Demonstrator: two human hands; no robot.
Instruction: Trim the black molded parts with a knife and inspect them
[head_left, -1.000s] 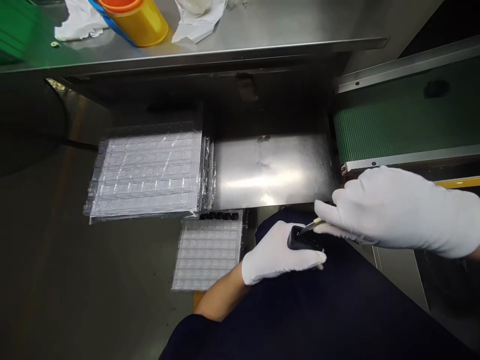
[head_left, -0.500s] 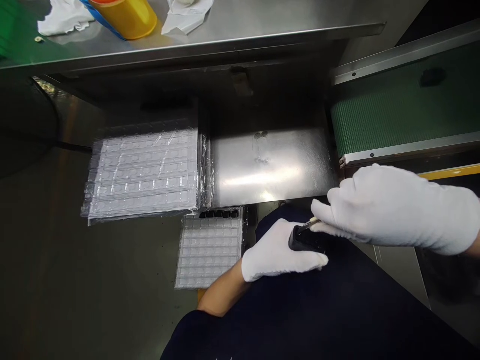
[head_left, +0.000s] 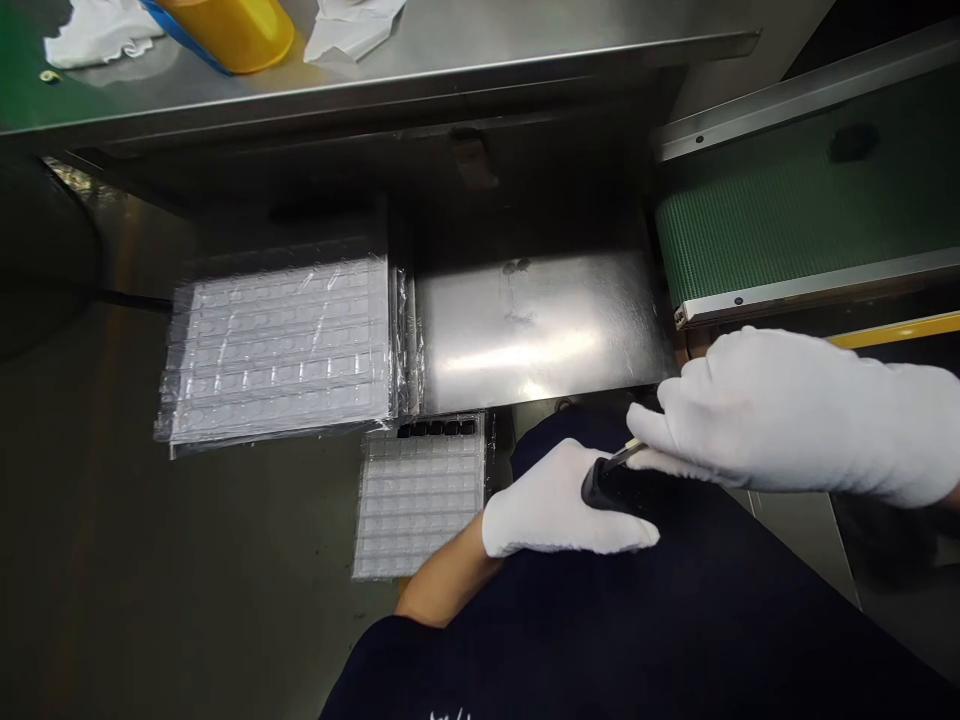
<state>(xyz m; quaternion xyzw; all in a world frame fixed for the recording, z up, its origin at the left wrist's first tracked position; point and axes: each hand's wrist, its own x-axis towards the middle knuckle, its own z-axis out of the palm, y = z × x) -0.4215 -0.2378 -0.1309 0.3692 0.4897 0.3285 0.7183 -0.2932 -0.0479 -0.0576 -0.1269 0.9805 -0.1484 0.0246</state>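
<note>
My left hand (head_left: 559, 505), in a white glove, is closed around a small black part (head_left: 600, 487) whose exact kind I cannot make out against the dark clothing. In my gloved right hand (head_left: 757, 415) a thin blade-like tool (head_left: 621, 456) with a pale handle is pinched between thumb and fingers. Its tip meets the edge of the black part. Beyond my left wrist lies a clear plastic tray (head_left: 420, 510) with a row of black pieces (head_left: 436, 429) along its far edge.
A stack of clear compartment trays (head_left: 277, 345) stands at the left on a steel shelf (head_left: 525, 340). A green conveyor belt (head_left: 795, 190) runs at the right. A yellow container (head_left: 240, 35) and crumpled white paper (head_left: 349, 28) rest on the steel bench (head_left: 525, 40) above.
The whole view has shifted slightly, with the bench and trays a little further left. Both hands keep nearly the same pose, and the tool stays against the black part.
</note>
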